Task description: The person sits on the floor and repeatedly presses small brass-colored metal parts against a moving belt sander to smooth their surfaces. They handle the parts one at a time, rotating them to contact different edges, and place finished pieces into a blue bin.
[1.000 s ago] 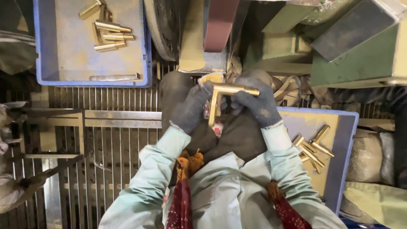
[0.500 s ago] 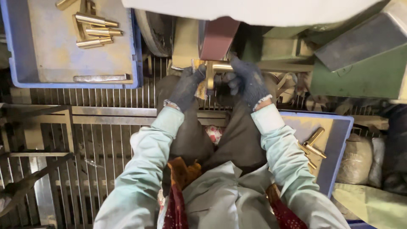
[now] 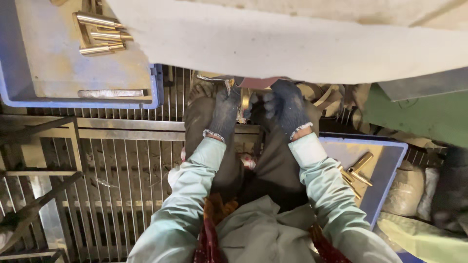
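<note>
1. Brass fitting (image 3: 245, 100), a T-shaped yellow-metal piece, sits between both gloved hands, pushed up under a pale overhanging panel (image 3: 292, 44) so that only its lower stem shows.
2. Left hand (image 3: 225, 113) is curled shut around the near side of the fitting; right hand (image 3: 286, 108) is closed on its far side, fingertips hidden under the panel.
3. By its look the piece is solid metal: probably heavy for its size, rigid, smooth, and likely slick against knit gloves. A firm hold on both arms of the T, as here, seems the surest grip.
4. Blue tray (image 3: 14, 87) at upper left holds several brass tubes (image 3: 100, 35); another blue tray (image 3: 385, 170) by the right sleeve holds a few more.
5. Compared with a second ago, the fitting was held out in the open, its crossbar plainly visible; now the hands have moved forward and up, and the panel covers most of it.
</note>
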